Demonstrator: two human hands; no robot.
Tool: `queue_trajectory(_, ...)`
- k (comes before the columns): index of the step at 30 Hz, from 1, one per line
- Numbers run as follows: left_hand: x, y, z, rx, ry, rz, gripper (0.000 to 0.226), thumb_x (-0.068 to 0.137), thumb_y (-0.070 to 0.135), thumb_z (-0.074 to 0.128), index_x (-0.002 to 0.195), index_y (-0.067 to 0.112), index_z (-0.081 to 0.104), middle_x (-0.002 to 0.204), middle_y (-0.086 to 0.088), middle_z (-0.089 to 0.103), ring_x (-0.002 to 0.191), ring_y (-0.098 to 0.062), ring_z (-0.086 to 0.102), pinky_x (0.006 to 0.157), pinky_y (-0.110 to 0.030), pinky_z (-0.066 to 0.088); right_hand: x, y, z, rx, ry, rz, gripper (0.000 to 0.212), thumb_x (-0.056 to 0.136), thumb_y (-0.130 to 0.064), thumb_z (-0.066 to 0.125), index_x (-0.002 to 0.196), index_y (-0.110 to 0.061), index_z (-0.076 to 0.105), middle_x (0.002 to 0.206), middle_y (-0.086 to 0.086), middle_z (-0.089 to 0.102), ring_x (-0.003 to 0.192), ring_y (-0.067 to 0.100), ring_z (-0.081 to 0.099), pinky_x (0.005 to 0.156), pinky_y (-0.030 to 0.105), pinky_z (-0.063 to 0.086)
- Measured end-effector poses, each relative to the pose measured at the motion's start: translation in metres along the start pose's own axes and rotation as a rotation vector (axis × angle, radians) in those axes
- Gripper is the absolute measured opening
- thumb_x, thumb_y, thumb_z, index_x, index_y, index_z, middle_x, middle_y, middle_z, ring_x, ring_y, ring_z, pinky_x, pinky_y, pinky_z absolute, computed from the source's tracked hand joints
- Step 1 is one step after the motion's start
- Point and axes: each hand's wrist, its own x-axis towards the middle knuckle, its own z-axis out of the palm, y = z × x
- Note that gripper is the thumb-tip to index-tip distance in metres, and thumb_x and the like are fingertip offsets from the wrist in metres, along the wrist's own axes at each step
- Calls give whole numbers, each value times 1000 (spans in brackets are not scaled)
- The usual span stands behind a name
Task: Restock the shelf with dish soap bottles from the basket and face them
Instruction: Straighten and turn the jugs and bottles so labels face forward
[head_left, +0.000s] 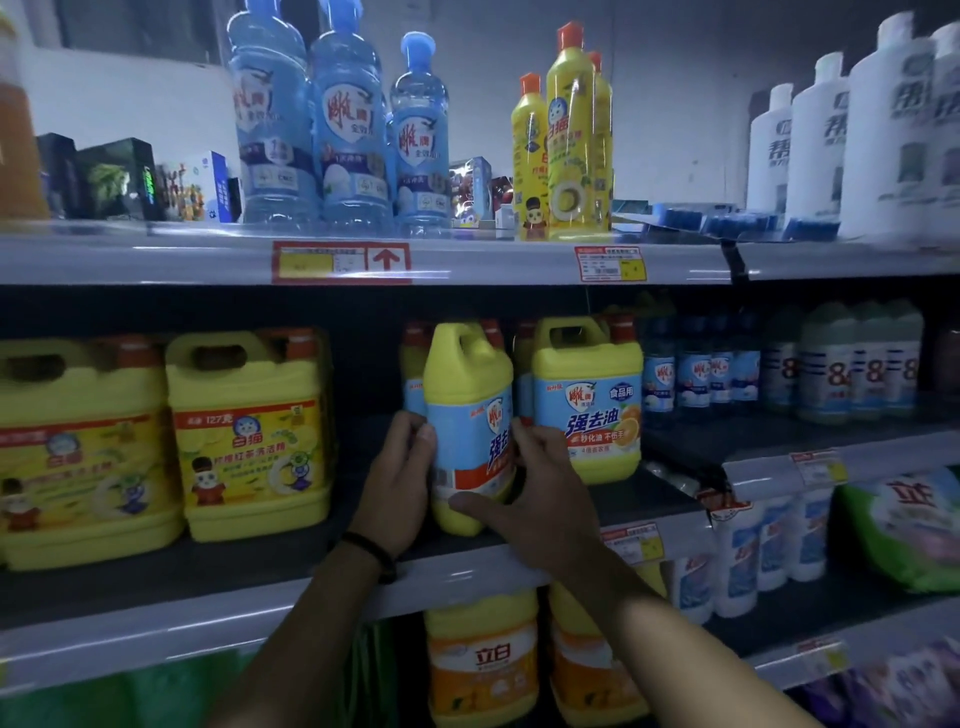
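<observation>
**Facing a dish soap jug (467, 395) on the shelf (156, 613).**
Both the left hand (397, 483) and right hand (540, 488) clasp it — standing, label angled aside, not yet faced; the neighbouring jug (587, 410) already faces front; the basket is out of view.

Dim, bluish light falls from above: the blue bottles (343, 130) are brightest, while the back of the middle shelf (234, 571) lies in deep shadow. Glare streaks its front lip. Wide-angle bending curves the edges, where the white bottles (883, 130) blur.
</observation>
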Motion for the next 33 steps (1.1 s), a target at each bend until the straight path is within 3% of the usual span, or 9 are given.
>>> queue_trajectory(5,3,1,-9,-46,-41,-69,20,96,21,59,103,4,50,84,-24,58,67,-25,60,61,-35,50,10,-12,7,228,-42,44,99,51,-63,99,137,-38,57,122,-8,64,109,5,67,90,34,63)
queue_trajectory(7,4,-3,-12,-65,1,-76,21,95,15,65,107,2,53,78,-24,58,62,-26,62,58,-37,54,11,-10,1,300,-106,47,87,59,-49,102,134,-39,60,120,-11,70,106,3,71,87,30,63)
queue_trajectory(11,7,-7,-13,-80,113,-110,44,90,0,78,127,4,56,103,-8,65,90,-7,69,78,-21,59,15,-10,-16,401,-277,46,69,73,-20,98,130,-38,63,119,-15,77,107,0,73,88,23,61)
queue_trajectory(14,8,-13,-14,-71,98,-140,65,81,21,88,136,20,54,130,1,66,115,-12,67,90,-30,59,23,-2,-25,443,-361,88,75,77,-18,96,142,-30,61,127,-10,76,117,9,73,99,40,61)
queue_trajectory(16,9,-15,-13,-65,75,-152,75,80,22,90,142,24,49,134,5,65,117,-5,67,93,-31,60,26,7,-29,449,-364,97,71,80,-14,93,142,-27,60,128,-7,76,118,13,73,101,46,61)
queue_trajectory(20,11,-20,-10,32,60,-159,87,83,11,87,154,23,37,139,5,62,118,-4,66,102,-36,58,26,14,-25,260,-164,89,56,83,-15,90,130,-28,62,114,-8,73,101,9,72,91,41,62)
queue_trajectory(24,13,-26,-10,235,121,-126,99,82,19,89,161,20,28,150,-1,56,133,-17,58,111,-47,52,19,15,-5,-15,91,64,61,85,-23,87,138,-22,56,115,-3,58,106,16,58,91,37,54)
queue_trajectory(27,12,-25,-5,289,119,-81,85,85,16,85,155,22,37,146,0,58,130,-16,58,111,-48,52,18,11,3,-31,116,111,66,86,-23,86,144,-22,54,123,-1,58,111,15,56,92,31,49)
queue_trajectory(33,13,-30,-3,406,116,-67,93,78,21,91,153,28,36,145,3,55,133,-17,54,111,-51,51,30,16,4,-117,76,182,46,89,-33,82,128,-25,59,117,1,68,109,23,66,91,44,59)
